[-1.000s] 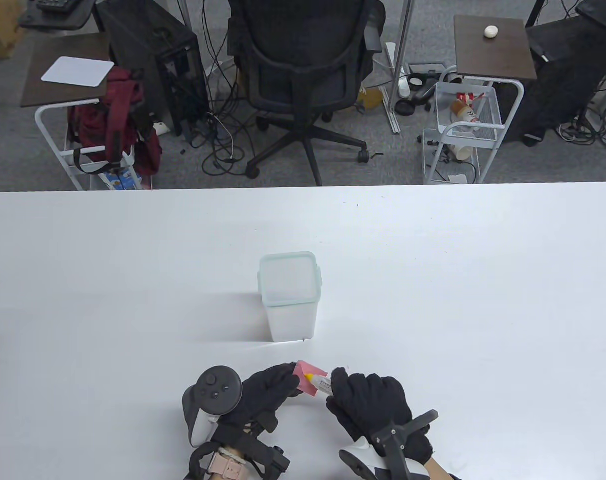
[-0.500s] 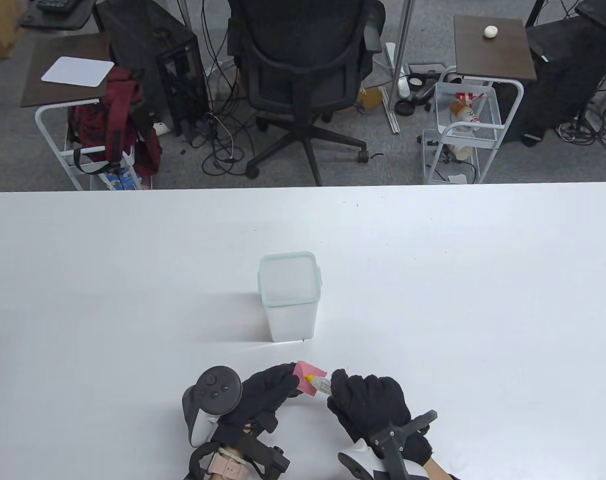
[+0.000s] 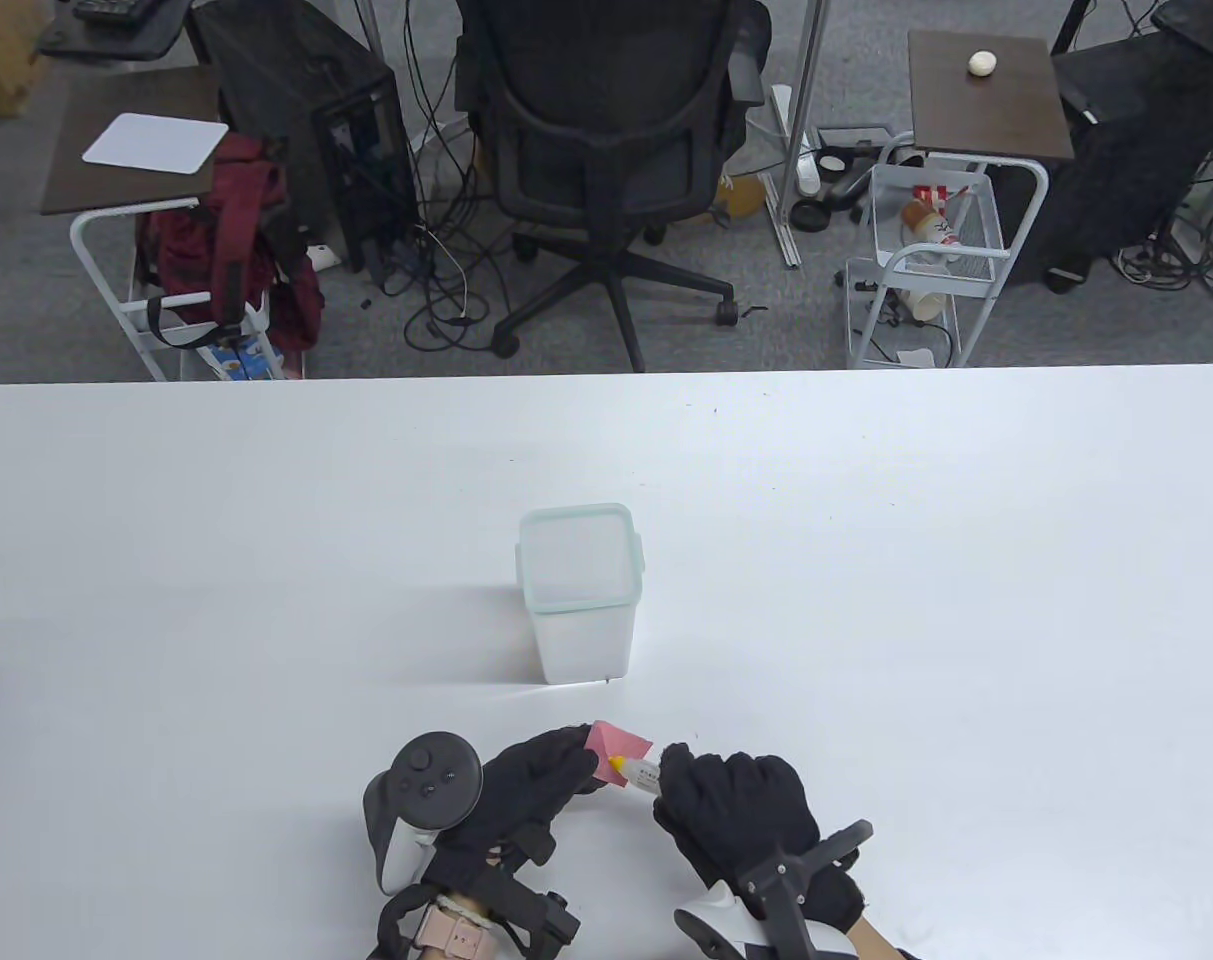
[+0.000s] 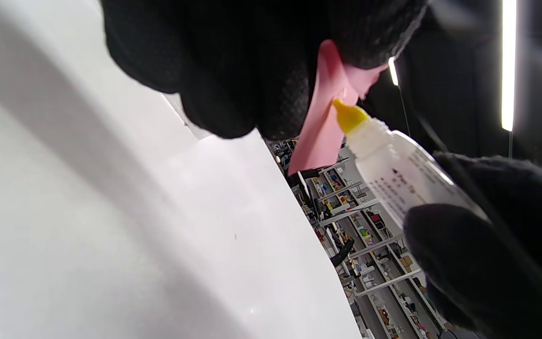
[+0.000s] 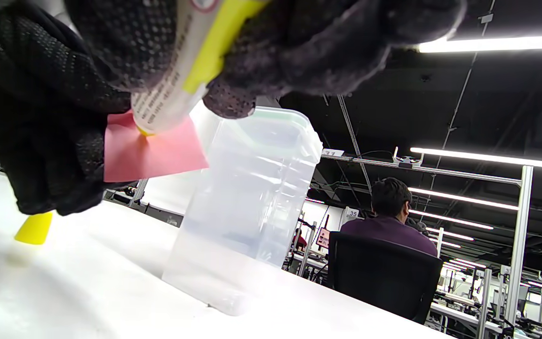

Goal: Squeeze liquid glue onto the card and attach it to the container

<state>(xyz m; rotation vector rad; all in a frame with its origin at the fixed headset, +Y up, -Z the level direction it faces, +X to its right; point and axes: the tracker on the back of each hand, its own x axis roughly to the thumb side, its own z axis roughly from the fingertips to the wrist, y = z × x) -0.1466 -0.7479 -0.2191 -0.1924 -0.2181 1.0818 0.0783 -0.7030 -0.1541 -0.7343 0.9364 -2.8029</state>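
Near the front edge of the white worktop (image 3: 966, 600), slightly left of its middle, the two gloved hands are working close together above the surface. The left hand (image 3: 526, 790) is pinching a pink card (image 3: 621, 742) by one edge, fingers curled around it, and is holding it tilted off the worktop. The right hand (image 3: 736, 805) is gripping a small white glue bottle (image 3: 641, 772) with printed text on its side, fingers wrapped tightly around the body. The bottle's yellow nozzle (image 4: 348, 115) is pointing toward the left hand and touching the face of the card, as both wrist views are showing. A yellow cap (image 5: 34, 228) is standing on the worktop beneath the left hand in the right wrist view.

Farther in, toward the centre of the worktop, a translucent container (image 3: 581, 600) with a pale green-rimmed lid is standing upright, well apart from both hands.

Beyond the far edge, a black office chair (image 3: 606, 150) is sitting on the grey floor, with a white wire cart (image 3: 926, 270) to its right.
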